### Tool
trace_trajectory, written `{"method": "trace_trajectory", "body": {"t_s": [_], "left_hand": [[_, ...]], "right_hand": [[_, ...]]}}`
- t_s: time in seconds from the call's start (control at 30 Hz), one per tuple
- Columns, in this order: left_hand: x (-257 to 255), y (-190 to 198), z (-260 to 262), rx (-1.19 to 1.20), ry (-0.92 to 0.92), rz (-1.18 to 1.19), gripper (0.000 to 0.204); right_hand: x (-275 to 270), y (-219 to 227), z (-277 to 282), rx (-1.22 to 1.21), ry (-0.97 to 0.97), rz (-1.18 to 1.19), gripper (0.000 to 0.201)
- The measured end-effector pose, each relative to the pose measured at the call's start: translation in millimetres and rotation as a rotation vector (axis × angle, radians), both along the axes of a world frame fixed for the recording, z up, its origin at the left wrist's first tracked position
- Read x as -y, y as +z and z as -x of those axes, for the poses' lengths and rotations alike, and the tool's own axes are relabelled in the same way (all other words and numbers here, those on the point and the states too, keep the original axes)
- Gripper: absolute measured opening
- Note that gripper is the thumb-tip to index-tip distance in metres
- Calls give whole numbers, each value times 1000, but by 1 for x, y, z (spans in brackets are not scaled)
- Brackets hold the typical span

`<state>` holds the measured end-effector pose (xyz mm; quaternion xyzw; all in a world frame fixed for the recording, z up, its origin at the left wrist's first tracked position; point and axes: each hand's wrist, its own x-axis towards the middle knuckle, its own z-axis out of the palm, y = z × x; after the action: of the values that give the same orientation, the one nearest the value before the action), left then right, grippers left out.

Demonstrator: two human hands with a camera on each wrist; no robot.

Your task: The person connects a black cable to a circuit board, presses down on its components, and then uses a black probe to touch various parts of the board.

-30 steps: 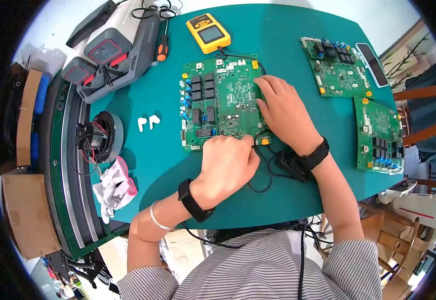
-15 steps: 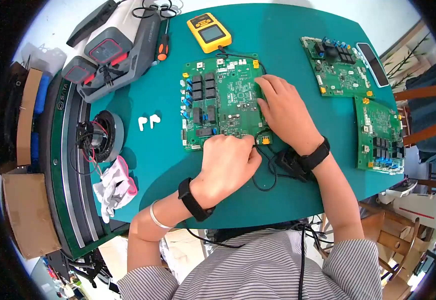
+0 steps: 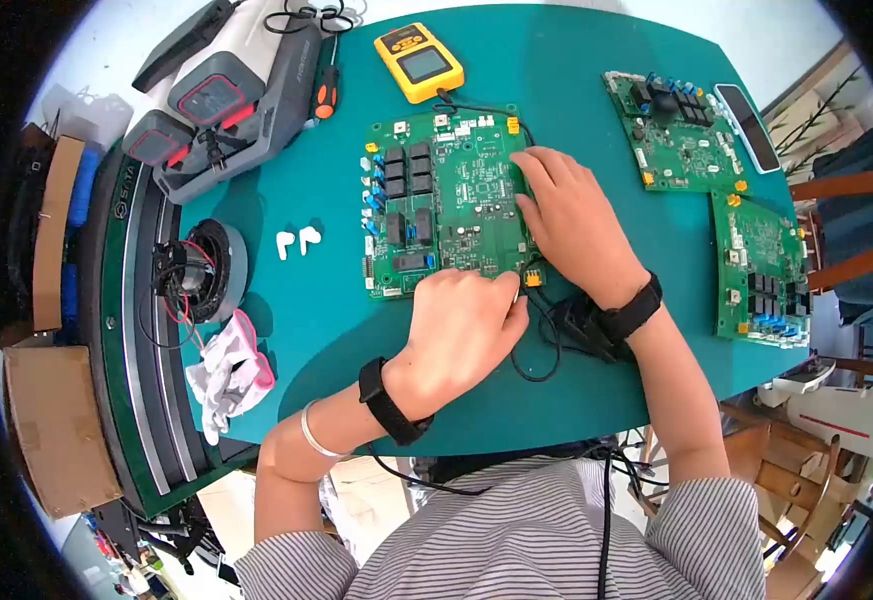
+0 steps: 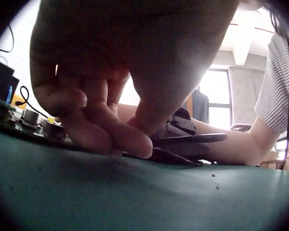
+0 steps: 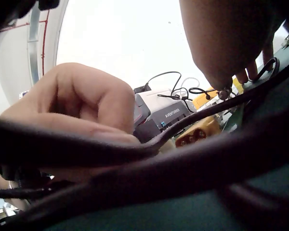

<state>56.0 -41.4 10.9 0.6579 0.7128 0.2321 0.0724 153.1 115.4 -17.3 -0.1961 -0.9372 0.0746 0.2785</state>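
Observation:
A green circuit board (image 3: 482, 190) with black relays along its left half lies on the teal table mat. At its front edge my left hand (image 3: 465, 325) has curled fingers, with thumb and index pinching a black cable (image 3: 559, 345) beside a yellow connector (image 3: 534, 279). That cable crosses close in front of the left hand (image 5: 94, 103) in the right wrist view, where the yellow connector's (image 5: 202, 134) sockets face the camera; the pinched end is hidden. My right hand (image 3: 582, 225) rests along the board's right edge, fingers extended.
A yellow handheld meter (image 3: 422, 65) stands behind the board, its lead running down the right side. Two more boards (image 3: 682, 140) and a phone (image 3: 747, 128) lie far right. Earbuds (image 3: 299, 243), a glove (image 3: 232, 370), a screwdriver (image 3: 327, 95) and a grey case (image 3: 257, 120) are left.
My left hand has shifted slightly right along the board's front edge. The cable loop below it has also moved right. My right hand stays in place.

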Motion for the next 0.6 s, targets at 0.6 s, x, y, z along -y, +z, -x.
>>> {"method": "trace_trajectory", "body": {"t_s": [0.6], "left_hand": [[-2, 0, 4, 1, 40, 61, 20]], "right_hand": [[1, 2, -1, 12, -4, -2, 35]]}}
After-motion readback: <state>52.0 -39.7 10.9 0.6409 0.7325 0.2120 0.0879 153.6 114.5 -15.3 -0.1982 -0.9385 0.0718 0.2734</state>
